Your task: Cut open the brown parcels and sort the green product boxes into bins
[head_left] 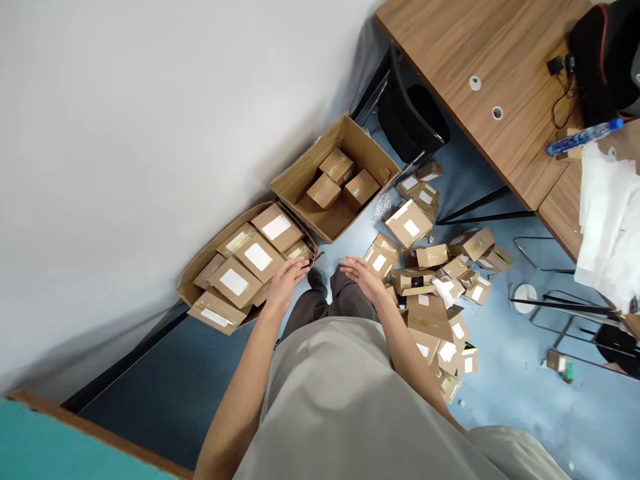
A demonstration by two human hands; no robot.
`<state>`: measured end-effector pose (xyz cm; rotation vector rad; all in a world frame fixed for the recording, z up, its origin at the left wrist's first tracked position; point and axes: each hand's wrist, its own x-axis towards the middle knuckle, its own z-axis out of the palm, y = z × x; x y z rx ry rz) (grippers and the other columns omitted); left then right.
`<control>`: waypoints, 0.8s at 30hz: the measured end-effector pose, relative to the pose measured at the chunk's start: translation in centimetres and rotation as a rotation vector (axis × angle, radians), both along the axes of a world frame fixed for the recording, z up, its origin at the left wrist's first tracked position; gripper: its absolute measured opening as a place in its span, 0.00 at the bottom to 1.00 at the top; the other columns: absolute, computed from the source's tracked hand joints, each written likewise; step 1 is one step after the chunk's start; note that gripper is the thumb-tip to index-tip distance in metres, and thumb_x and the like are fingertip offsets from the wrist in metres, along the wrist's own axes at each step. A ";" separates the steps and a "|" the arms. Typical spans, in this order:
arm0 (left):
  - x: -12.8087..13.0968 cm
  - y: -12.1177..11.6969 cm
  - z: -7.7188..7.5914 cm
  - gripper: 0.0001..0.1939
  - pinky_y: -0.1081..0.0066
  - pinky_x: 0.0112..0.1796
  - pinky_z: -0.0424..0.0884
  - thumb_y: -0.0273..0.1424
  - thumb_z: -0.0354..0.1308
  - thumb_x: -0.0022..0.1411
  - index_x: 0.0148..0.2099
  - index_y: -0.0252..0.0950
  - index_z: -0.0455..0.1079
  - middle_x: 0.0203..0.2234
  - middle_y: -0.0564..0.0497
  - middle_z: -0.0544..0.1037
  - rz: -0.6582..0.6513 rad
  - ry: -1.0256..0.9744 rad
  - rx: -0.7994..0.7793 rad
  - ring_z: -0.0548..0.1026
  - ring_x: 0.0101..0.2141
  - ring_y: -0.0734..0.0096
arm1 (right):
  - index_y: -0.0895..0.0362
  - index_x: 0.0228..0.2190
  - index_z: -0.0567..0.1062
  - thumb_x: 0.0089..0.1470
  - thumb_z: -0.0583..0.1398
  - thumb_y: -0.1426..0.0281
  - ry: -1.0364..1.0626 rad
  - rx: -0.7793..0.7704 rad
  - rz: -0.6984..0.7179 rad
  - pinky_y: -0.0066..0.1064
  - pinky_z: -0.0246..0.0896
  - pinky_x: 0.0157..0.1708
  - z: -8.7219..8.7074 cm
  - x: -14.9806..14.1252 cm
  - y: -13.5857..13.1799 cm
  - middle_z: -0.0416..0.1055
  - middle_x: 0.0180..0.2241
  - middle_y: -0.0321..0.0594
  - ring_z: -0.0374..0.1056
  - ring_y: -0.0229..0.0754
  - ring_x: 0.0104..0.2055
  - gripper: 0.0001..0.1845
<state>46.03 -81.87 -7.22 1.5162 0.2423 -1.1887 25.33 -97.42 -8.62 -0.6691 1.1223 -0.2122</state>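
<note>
My left hand (287, 283) is held out with its fingers stretched and nothing in it. It appears just in front of a large carton (186, 291) packed with several labelled cardboard boxes (234, 282). Opposite it, my right hand (364, 277) is also empty, fingers extended, near a small box (383, 253) on the floor. A second large open carton (289, 175) against the wall holds three small taped boxes (362, 187). Whether either hand touches any box is not plain from this angle.
Many small boxes (429, 319) lie heaped on the blue floor to my right. A black chair (414, 113) stands beside a wooden table (465, 40) carrying a plastic bottle (584, 138) and white bags (605, 220). A teal-topped surface (65, 443) is at lower left.
</note>
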 end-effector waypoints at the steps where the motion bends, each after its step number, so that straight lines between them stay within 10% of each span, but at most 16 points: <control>1: 0.7 -0.8 -0.3 0.21 0.51 0.68 0.74 0.43 0.77 0.59 0.50 0.39 0.82 0.50 0.42 0.89 -0.009 -0.007 0.002 0.87 0.55 0.53 | 0.50 0.49 0.85 0.54 0.78 0.52 0.017 -0.018 0.012 0.39 0.73 0.58 -0.1 0.3 -1.1 0.88 0.52 0.45 0.84 0.47 0.51 0.25; 15: 1.7 -19.6 -7.8 0.21 0.48 0.68 0.74 0.40 0.69 0.60 0.55 0.41 0.80 0.57 0.41 0.87 0.033 -0.125 0.151 0.85 0.59 0.53 | 0.51 0.50 0.83 0.48 0.80 0.50 0.104 -0.208 0.382 0.45 0.73 0.61 -6.2 7.8 -25.6 0.86 0.50 0.43 0.80 0.51 0.56 0.32; 24: -0.4 -29.1 -16.9 0.25 0.50 0.69 0.74 0.32 0.67 0.70 0.67 0.34 0.74 0.64 0.34 0.82 -0.325 -0.297 0.384 0.81 0.65 0.47 | 0.55 0.61 0.78 0.51 0.78 0.51 0.361 -0.214 0.474 0.52 0.73 0.65 -17.5 13.1 -38.0 0.80 0.61 0.55 0.76 0.56 0.64 0.41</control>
